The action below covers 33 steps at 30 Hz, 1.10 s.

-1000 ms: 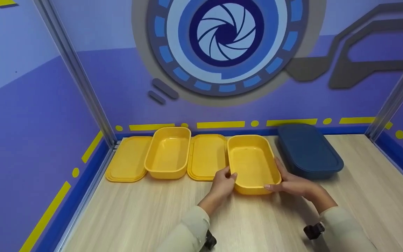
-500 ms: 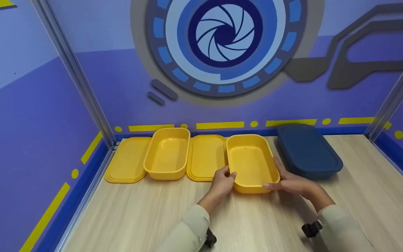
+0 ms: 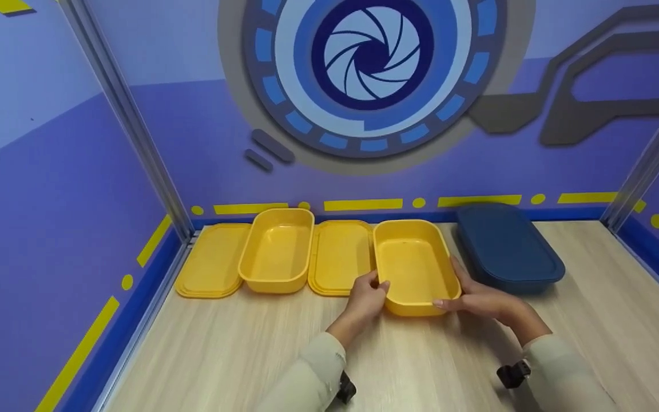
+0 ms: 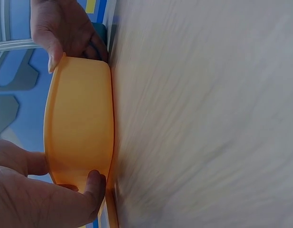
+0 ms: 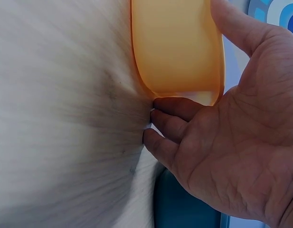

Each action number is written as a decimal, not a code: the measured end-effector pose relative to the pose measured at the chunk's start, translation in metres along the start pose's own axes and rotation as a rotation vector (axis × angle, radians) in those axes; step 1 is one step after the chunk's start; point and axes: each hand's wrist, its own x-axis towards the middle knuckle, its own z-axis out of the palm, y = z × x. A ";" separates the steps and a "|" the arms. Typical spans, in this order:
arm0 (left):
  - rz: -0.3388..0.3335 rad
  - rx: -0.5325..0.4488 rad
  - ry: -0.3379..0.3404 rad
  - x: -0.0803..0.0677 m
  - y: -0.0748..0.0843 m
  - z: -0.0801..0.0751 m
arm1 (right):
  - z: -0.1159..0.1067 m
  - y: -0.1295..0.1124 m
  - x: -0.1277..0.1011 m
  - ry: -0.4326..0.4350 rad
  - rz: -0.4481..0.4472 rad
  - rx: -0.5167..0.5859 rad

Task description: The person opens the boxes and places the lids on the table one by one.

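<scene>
An open yellow container (image 3: pixel 415 266) stands on the wooden table (image 3: pixel 421 366), between a yellow lid (image 3: pixel 338 257) and a shut dark blue box (image 3: pixel 504 246). My left hand (image 3: pixel 366 297) grips its near left corner, thumb on the rim and fingers curled against the wall, as the left wrist view shows (image 4: pixel 37 194). My right hand (image 3: pixel 478 297) holds the near right side, thumb over the rim and fingers tucked low against the wall (image 5: pixel 222 142). The container's wall (image 4: pixel 80 123) rests on the table in both wrist views (image 5: pixel 174 42).
At the far left lie a second yellow lid (image 3: pixel 212 266) and a second open yellow container (image 3: pixel 278 249). Purple walls close the back and both sides, with metal posts (image 3: pixel 135 126) in the corners. The blue box (image 5: pixel 184 209) sits right behind my right hand.
</scene>
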 end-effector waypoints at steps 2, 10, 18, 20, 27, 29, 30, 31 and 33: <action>0.007 0.004 0.000 0.000 0.000 0.000 | 0.000 0.000 0.000 0.000 0.001 0.003; 0.004 -0.007 -0.005 0.000 -0.001 0.001 | 0.001 0.001 0.000 -0.001 0.009 -0.008; -0.020 0.020 0.008 0.000 -0.001 0.002 | 0.002 0.003 0.001 -0.002 0.014 -0.004; -0.016 0.023 0.010 0.000 -0.001 0.001 | 0.002 0.002 0.001 -0.003 0.015 0.000; -0.013 0.017 0.008 0.000 0.002 0.002 | 0.000 0.001 -0.002 0.001 0.027 -0.012; -0.014 0.010 0.006 0.000 0.003 0.003 | 0.000 0.000 -0.002 0.002 0.027 -0.016; -0.012 0.013 0.006 0.000 0.003 0.003 | 0.000 0.001 -0.002 0.002 0.026 -0.018; -0.010 0.016 0.005 0.000 0.003 0.003 | 0.000 0.001 -0.002 0.001 0.026 -0.019; -0.011 0.016 0.006 -0.001 0.003 0.002 | 0.000 0.001 -0.001 -0.001 0.018 -0.014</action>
